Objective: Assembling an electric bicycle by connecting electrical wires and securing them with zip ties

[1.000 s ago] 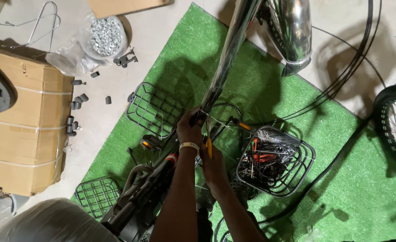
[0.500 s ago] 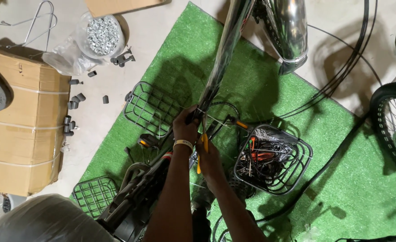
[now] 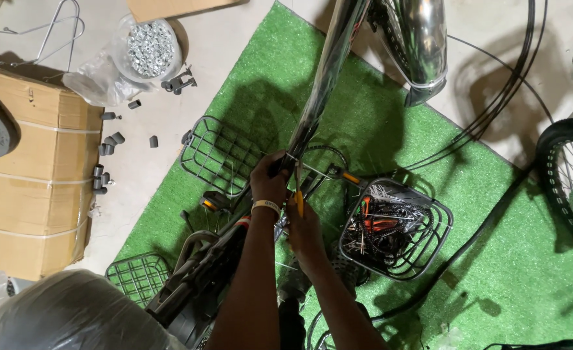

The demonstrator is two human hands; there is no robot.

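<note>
- A green turf mat (image 3: 390, 129) lies on pale concrete, with a cardboard box (image 3: 30, 188) at the left.
- The left hand (image 3: 270, 181) grips the lower end of the chrome tube (image 3: 328, 71), fingers curled tight around it.
- The right hand (image 3: 302, 227) holds yellow-handled pliers (image 3: 298, 198) just beside that tube end.
- Compared with half a second ago, both hands sit at the same spot; the pliers have barely shifted.
- A wire basket (image 3: 396, 230) of tools lies just right of them.
</note>
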